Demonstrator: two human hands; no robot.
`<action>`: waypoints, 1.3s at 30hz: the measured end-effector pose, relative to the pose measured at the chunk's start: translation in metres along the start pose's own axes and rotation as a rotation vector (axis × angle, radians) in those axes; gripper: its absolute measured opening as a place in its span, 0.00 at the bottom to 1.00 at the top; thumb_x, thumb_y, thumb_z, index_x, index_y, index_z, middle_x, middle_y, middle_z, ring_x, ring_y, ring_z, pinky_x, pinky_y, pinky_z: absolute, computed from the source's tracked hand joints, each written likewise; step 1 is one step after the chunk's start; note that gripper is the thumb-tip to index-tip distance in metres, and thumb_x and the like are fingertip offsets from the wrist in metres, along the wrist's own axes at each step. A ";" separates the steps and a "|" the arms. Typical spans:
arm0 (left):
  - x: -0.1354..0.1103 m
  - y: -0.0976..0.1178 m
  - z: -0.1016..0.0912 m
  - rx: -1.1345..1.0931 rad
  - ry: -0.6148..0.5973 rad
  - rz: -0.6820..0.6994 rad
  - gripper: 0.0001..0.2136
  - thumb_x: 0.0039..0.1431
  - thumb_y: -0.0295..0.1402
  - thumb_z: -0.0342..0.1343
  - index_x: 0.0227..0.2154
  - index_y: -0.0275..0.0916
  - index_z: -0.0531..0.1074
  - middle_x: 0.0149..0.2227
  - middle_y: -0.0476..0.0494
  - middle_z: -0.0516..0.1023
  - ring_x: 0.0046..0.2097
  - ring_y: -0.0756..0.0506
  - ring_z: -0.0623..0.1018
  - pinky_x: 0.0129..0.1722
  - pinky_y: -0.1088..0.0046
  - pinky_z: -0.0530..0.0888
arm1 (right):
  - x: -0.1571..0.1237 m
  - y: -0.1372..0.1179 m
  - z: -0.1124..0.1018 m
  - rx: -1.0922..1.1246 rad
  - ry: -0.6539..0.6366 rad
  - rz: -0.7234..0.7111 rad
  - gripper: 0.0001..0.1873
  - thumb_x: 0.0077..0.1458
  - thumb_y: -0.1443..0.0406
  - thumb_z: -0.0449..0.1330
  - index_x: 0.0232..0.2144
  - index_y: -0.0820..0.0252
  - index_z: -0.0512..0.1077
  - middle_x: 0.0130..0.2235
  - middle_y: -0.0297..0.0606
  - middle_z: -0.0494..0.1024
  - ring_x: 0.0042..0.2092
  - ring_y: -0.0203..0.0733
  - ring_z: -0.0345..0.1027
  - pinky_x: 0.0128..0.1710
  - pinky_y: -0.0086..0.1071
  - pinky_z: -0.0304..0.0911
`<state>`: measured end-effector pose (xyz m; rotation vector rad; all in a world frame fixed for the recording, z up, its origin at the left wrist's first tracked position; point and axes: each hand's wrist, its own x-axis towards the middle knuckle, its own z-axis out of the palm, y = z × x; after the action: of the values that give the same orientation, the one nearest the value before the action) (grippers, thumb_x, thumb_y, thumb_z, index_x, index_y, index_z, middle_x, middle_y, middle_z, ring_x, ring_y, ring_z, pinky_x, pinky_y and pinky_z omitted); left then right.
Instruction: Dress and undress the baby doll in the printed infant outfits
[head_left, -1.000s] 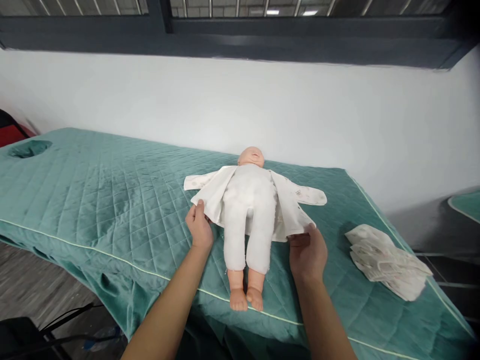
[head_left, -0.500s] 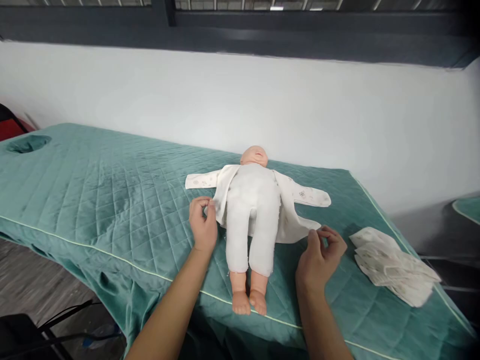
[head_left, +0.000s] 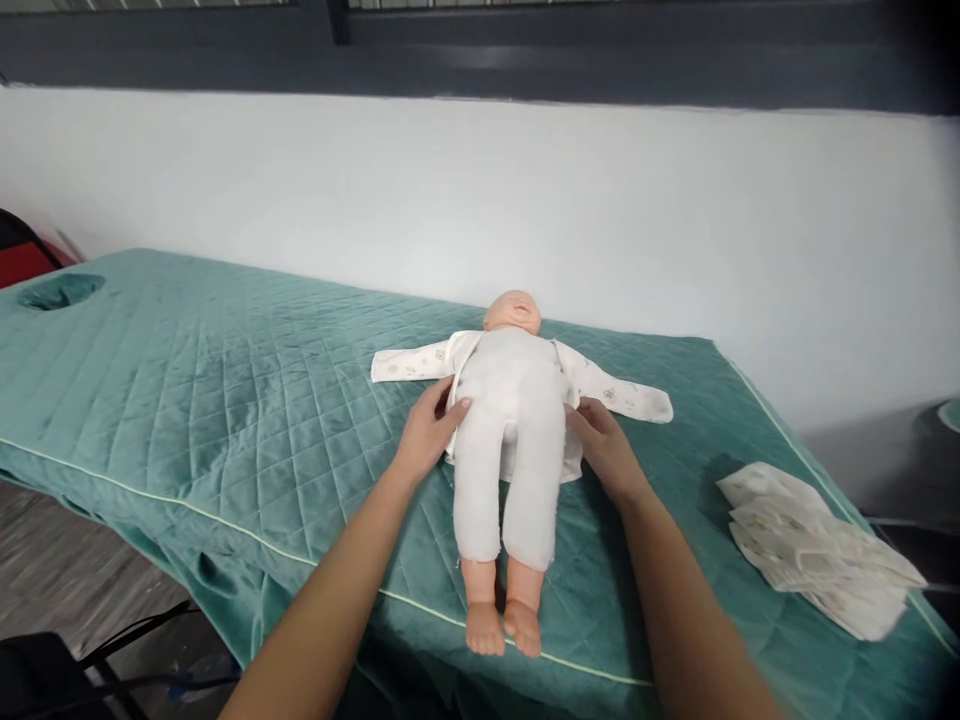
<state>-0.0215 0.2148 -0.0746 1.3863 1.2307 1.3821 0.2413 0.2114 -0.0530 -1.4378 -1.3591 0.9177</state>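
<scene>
A baby doll lies face up on the green quilted bed cover, its bare feet toward me. Its body and legs are white cloth. A white printed baby shirt is on its arms, with the front open and the back panel under the body. My left hand is closed round the doll's left-of-view side, thumb on the cloth body and fingers partly hidden. On the opposite side my right hand grips it the same way at hip height. Shirt edges lie by both hands.
A crumpled white printed cloth lies on the right of the bed. The green bed cover has a face hole at its far left end. A white wall stands behind. Something black with cables is at lower left.
Both hands have moved inward from the spread shirt edges to the doll's sides. The shirt flaps no longer stretch outward. The view has shifted slightly.
</scene>
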 end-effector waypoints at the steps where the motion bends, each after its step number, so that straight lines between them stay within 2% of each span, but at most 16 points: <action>1: -0.001 -0.001 0.001 0.022 0.000 0.020 0.23 0.60 0.42 0.61 0.57 0.42 0.73 0.57 0.39 0.77 0.57 0.39 0.76 0.60 0.58 0.70 | -0.002 0.003 0.002 0.020 0.011 -0.024 0.21 0.54 0.47 0.63 0.38 0.57 0.72 0.34 0.31 0.76 0.35 0.39 0.67 0.36 0.32 0.64; 4: -0.005 0.000 0.007 0.025 0.033 0.009 0.24 0.60 0.43 0.62 0.58 0.42 0.72 0.57 0.39 0.77 0.58 0.38 0.75 0.61 0.57 0.70 | -0.006 0.013 0.001 0.066 0.053 -0.071 0.26 0.53 0.47 0.65 0.48 0.55 0.72 0.45 0.36 0.78 0.43 0.42 0.71 0.45 0.36 0.68; 8: -0.020 0.014 0.023 -0.076 0.132 -0.116 0.23 0.62 0.43 0.60 0.58 0.43 0.72 0.59 0.39 0.76 0.60 0.38 0.75 0.61 0.58 0.70 | -0.010 0.012 -0.001 0.091 0.073 -0.022 0.38 0.53 0.47 0.66 0.62 0.50 0.65 0.54 0.40 0.76 0.52 0.45 0.72 0.56 0.44 0.66; 11: -0.031 0.025 0.034 -0.165 0.149 -0.186 0.24 0.61 0.42 0.61 0.60 0.45 0.71 0.62 0.41 0.74 0.62 0.37 0.73 0.62 0.58 0.70 | -0.014 0.002 0.000 0.097 0.011 -0.021 0.33 0.57 0.48 0.64 0.62 0.49 0.68 0.61 0.40 0.73 0.61 0.49 0.67 0.64 0.47 0.59; 15: -0.031 0.032 0.036 -0.294 0.080 -0.222 0.27 0.59 0.41 0.64 0.61 0.47 0.70 0.62 0.44 0.74 0.60 0.37 0.75 0.60 0.58 0.73 | -0.020 -0.003 0.004 0.146 -0.112 -0.071 0.31 0.59 0.50 0.64 0.62 0.48 0.68 0.66 0.35 0.68 0.68 0.48 0.58 0.70 0.47 0.49; 19: -0.020 0.032 0.038 -0.323 0.043 -0.163 0.30 0.56 0.40 0.66 0.62 0.46 0.69 0.61 0.43 0.75 0.60 0.37 0.76 0.59 0.59 0.75 | -0.018 0.003 0.007 0.181 -0.071 -0.082 0.35 0.58 0.50 0.65 0.64 0.47 0.64 0.70 0.34 0.62 0.71 0.48 0.53 0.71 0.48 0.47; 22: -0.007 0.034 0.044 -0.345 0.028 -0.139 0.31 0.55 0.39 0.67 0.62 0.44 0.68 0.60 0.42 0.76 0.59 0.37 0.76 0.58 0.59 0.75 | -0.010 0.006 0.006 0.207 -0.016 -0.130 0.34 0.58 0.51 0.65 0.64 0.47 0.65 0.70 0.34 0.62 0.71 0.47 0.52 0.71 0.47 0.47; 26: 0.013 0.034 0.057 -0.336 0.006 -0.097 0.31 0.54 0.38 0.67 0.62 0.43 0.68 0.60 0.42 0.76 0.60 0.37 0.75 0.60 0.57 0.73 | 0.003 0.007 0.001 0.231 0.022 -0.172 0.33 0.59 0.52 0.64 0.65 0.46 0.64 0.69 0.35 0.63 0.70 0.48 0.54 0.70 0.48 0.50; 30: 0.027 0.025 0.066 -0.288 0.010 -0.076 0.33 0.54 0.40 0.68 0.62 0.43 0.67 0.62 0.40 0.73 0.62 0.36 0.73 0.63 0.56 0.71 | 0.011 0.007 -0.002 0.225 0.012 -0.171 0.35 0.61 0.50 0.60 0.68 0.46 0.58 0.70 0.36 0.61 0.70 0.47 0.55 0.68 0.48 0.56; 35: 0.032 0.010 0.064 -0.245 0.030 -0.060 0.34 0.54 0.42 0.67 0.63 0.43 0.66 0.65 0.39 0.69 0.65 0.36 0.70 0.66 0.56 0.67 | 0.024 0.013 -0.002 0.216 -0.025 -0.174 0.36 0.61 0.51 0.61 0.67 0.45 0.57 0.71 0.35 0.59 0.71 0.45 0.52 0.69 0.46 0.52; 39: 0.032 0.008 0.060 -0.262 0.040 -0.069 0.33 0.54 0.42 0.68 0.62 0.43 0.67 0.66 0.40 0.68 0.65 0.37 0.70 0.64 0.58 0.69 | 0.036 0.021 -0.002 0.233 -0.038 -0.182 0.34 0.61 0.51 0.60 0.67 0.44 0.58 0.71 0.32 0.58 0.72 0.45 0.50 0.70 0.46 0.50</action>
<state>0.0368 0.2498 -0.0652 1.1307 1.0691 1.4697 0.2537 0.2472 -0.0692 -1.1072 -1.3380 0.9536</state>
